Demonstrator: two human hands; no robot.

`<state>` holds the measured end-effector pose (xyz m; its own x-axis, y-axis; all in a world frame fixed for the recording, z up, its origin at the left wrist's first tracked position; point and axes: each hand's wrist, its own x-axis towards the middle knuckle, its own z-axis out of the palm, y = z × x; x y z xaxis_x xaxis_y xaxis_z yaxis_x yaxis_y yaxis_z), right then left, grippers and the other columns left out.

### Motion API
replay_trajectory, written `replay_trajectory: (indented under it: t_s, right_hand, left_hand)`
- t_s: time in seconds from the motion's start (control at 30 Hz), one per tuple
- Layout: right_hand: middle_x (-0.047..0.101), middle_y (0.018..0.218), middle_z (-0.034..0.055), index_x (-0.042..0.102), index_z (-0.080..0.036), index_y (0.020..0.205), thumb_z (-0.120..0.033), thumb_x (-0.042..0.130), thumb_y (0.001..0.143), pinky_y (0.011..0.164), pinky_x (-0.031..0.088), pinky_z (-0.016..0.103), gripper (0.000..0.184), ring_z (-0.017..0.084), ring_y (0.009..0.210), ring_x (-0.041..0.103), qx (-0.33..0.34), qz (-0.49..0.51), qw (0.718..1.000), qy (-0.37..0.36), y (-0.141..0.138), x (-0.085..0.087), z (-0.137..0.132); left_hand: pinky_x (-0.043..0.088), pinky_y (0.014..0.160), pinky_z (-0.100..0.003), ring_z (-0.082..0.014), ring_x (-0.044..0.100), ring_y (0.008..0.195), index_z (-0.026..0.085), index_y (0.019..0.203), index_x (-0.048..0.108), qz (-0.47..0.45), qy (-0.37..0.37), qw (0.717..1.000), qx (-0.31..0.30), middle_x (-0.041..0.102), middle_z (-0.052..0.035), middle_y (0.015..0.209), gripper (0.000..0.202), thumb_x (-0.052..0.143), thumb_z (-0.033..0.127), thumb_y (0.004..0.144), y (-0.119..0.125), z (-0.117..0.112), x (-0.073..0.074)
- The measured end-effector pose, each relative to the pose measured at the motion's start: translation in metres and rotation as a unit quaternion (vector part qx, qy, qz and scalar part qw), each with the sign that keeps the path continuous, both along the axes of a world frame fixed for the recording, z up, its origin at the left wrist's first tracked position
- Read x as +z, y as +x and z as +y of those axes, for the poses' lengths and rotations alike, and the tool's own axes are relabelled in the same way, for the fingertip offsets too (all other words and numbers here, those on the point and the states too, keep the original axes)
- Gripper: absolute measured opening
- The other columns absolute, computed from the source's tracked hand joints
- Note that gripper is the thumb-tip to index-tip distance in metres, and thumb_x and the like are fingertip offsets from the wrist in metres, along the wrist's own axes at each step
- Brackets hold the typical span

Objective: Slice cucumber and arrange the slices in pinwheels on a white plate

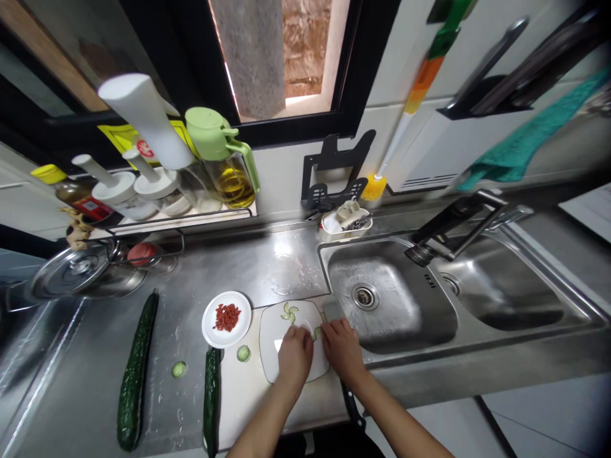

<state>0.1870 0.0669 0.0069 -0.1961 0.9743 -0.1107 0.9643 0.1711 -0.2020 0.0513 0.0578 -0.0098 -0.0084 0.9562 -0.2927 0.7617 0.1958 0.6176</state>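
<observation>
Both my hands rest over a white plate that sits on a pale cutting board. My left hand is curled with its fingers down on the plate, and what they hold is hidden. My right hand is closed beside it, its fingertips pinched at a small green cucumber piece between the two hands. Cucumber slices lie fanned at the plate's far edge. A knife lies under my right wrist, its blade past the fingers and its black handle toward me.
A small white dish of red berries stands left of the plate. A half cucumber, a whole cucumber and loose slices lie to the left. A double steel sink with a faucet is at the right. Oil and seasoning bottles line the back.
</observation>
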Motion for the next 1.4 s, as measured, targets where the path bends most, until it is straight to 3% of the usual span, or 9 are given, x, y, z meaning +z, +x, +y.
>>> replay_trajectory:
  t_s: [0.1,0.2,0.37,0.73,0.93,1.03,1.17,1.3,1.4]
  right_hand:
    - [0.062,0.091,0.0052,0.059,-0.023,0.115,-0.018,0.052,0.087,0.068,0.031,0.033,0.029,0.022,0.09,0.05,0.029,-0.014,0.999,0.012,0.001,-0.002,-0.012]
    - [0.063,0.094,0.0078,0.054,-0.019,0.123,-0.015,0.05,0.087,0.068,0.032,0.035,0.036,0.024,0.09,0.051,0.046,-0.048,0.998,0.006,-0.002,-0.005,-0.021]
    - [0.064,0.1,0.012,0.049,-0.012,0.128,-0.011,0.047,0.087,0.069,0.035,0.037,0.041,0.026,0.093,0.052,0.045,-0.079,0.996,-0.009,-0.009,-0.008,-0.028]
    - [0.064,0.101,0.0132,0.049,-0.012,0.128,-0.012,0.045,0.088,0.069,0.036,0.036,0.04,0.025,0.094,0.052,0.044,-0.086,0.995,-0.021,-0.009,-0.007,-0.028]
    - [0.065,0.097,0.0115,0.05,-0.014,0.126,-0.015,0.045,0.089,0.069,0.034,0.036,0.038,0.025,0.094,0.052,0.036,-0.066,0.997,-0.009,-0.008,-0.004,-0.027]
    - [0.065,0.096,0.0111,0.051,-0.014,0.125,-0.017,0.045,0.089,0.069,0.033,0.036,0.037,0.025,0.093,0.051,0.034,-0.055,0.998,-0.002,-0.007,-0.001,-0.026]
    - [0.064,0.098,0.0111,0.054,-0.016,0.122,-0.021,0.043,0.091,0.069,0.032,0.036,0.034,0.025,0.092,0.051,0.039,-0.036,0.999,0.006,-0.006,0.001,-0.028]
    - [0.064,0.096,0.0102,0.056,-0.016,0.121,-0.021,0.041,0.092,0.07,0.033,0.035,0.033,0.025,0.092,0.051,0.056,-0.023,0.998,0.004,-0.01,0.002,-0.034]
    - [0.064,0.093,0.0095,0.058,-0.016,0.119,-0.02,0.043,0.091,0.072,0.033,0.036,0.032,0.025,0.094,0.051,0.066,-0.014,0.998,-0.002,-0.016,-0.001,-0.039]
  left_hand:
    - [0.041,0.073,-0.026,-0.016,0.057,0.083,0.02,0.085,0.065,0.003,0.008,1.0,-0.01,0.059,-0.005,0.086,0.017,0.048,0.019,0.085,-0.001,-0.001,-0.002]
    - [0.042,0.074,-0.026,-0.016,0.057,0.083,0.02,0.084,0.065,0.0,0.017,1.0,-0.019,0.059,-0.0048,0.085,0.018,0.047,0.019,0.086,-0.002,-0.001,-0.003]
    - [0.042,0.074,-0.026,-0.0158,0.057,0.083,0.02,0.084,0.066,0.001,0.022,1.0,-0.016,0.06,-0.0046,0.085,0.019,0.047,0.02,0.086,-0.002,-0.002,-0.002]
    - [0.043,0.074,-0.027,-0.0158,0.057,0.082,0.02,0.083,0.065,0.007,0.028,0.999,-0.019,0.06,-0.0047,0.083,0.019,0.046,0.019,0.086,-0.002,-0.002,-0.005]
    - [0.045,0.077,-0.027,-0.0159,0.059,0.083,0.02,0.084,0.066,-0.026,0.035,0.999,-0.014,0.062,-0.0048,0.085,0.019,0.047,0.017,0.084,-0.008,-0.002,0.0]
    - [0.046,0.078,-0.028,-0.0162,0.06,0.083,0.019,0.086,0.066,-0.043,0.065,0.997,-0.004,0.063,-0.0057,0.087,0.021,0.045,0.016,0.083,-0.024,-0.007,0.006]
    - [0.047,0.08,-0.03,-0.0183,0.061,0.085,0.018,0.087,0.067,-0.036,0.117,0.991,0.051,0.066,-0.0073,0.09,0.023,0.044,0.02,0.083,-0.066,-0.024,0.007]
    - [0.048,0.079,-0.033,-0.0207,0.062,0.083,0.018,0.093,0.067,0.015,0.112,0.985,0.132,0.068,-0.0083,0.091,0.027,0.046,0.031,0.084,-0.114,-0.047,0.001]
    - [0.049,0.077,-0.035,-0.022,0.063,0.08,0.017,0.097,0.067,0.066,0.109,0.976,0.178,0.067,-0.0094,0.09,0.03,0.046,0.033,0.082,-0.136,-0.059,-0.008]
